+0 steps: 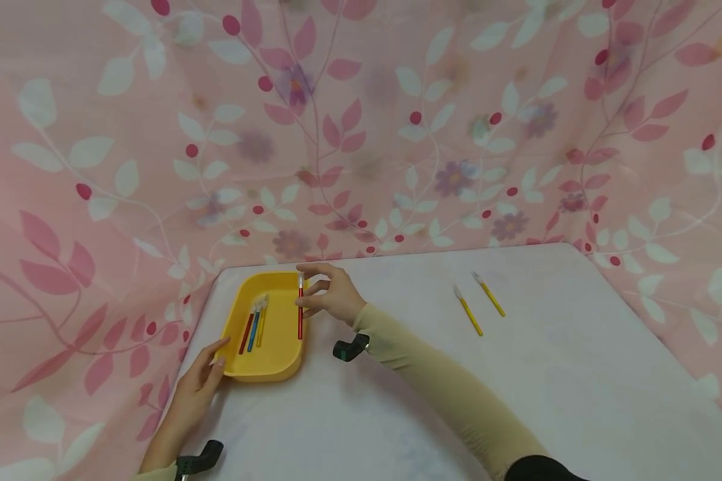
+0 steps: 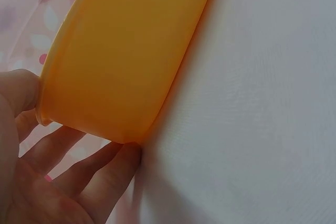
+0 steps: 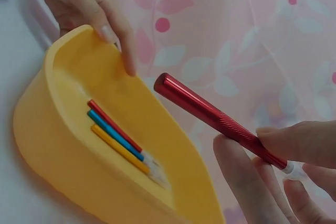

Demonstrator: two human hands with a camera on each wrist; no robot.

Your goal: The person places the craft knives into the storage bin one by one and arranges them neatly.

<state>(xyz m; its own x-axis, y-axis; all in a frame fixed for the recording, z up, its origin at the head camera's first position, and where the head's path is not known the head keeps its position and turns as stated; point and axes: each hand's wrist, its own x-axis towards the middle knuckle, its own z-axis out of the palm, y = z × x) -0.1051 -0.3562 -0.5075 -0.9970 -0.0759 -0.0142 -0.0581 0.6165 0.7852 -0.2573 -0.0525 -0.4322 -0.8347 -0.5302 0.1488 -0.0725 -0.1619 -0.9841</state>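
Note:
In the head view a red craft knife (image 1: 301, 323) with a clear-capped tip is pinched between the thumb and fingers of my right hand (image 1: 332, 294), above the right side of a yellow tray (image 1: 267, 375). The right wrist view shows the held knife's knurled metal grip (image 3: 236, 127). My left hand (image 1: 197, 386) holds the tray's near left corner, its thumb at the rim and fingers against the outer wall. Inside the tray lie a red knife (image 1: 246, 334), a blue knife (image 1: 254, 331) and a yellow knife (image 1: 261, 327), side by side.
Two more yellow knives, one nearer (image 1: 470, 314) and one farther (image 1: 490, 297), lie on the white table (image 1: 397, 401) to the right of my right hand. A pink floral cloth (image 1: 361, 133) hangs behind the table and down its sides.

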